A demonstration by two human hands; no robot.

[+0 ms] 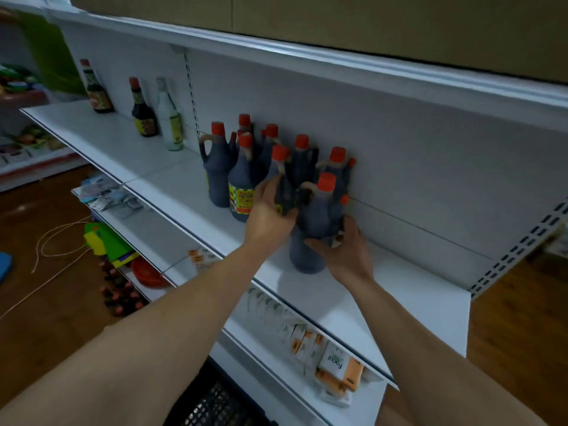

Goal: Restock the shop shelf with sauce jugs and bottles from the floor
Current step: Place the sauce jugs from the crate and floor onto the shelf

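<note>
Several dark sauce jugs with orange-red caps (219, 167) stand clustered on the white shelf (384, 290) against its back panel. My left hand (270, 210) wraps around the side of one jug (281, 176) in the cluster. My right hand (344, 250) grips the lower body of the nearest jug (319, 210), which is tilted and blurred, its base touching or just above the shelf. Three taller bottles (144, 112) stand farther left on the same shelf. More red-capped bottles (120, 293) sit on the floor below.
The shelf above (338, 59) overhangs the jugs. Lower shelves hold small packets (107, 195) and orange-and-white boxes (335, 364). A black plastic crate (215, 404) sits at my feet. A green-yellow toy (104, 241), a red bowl (147, 273) and a loose cord (55, 241) lie on the wooden floor.
</note>
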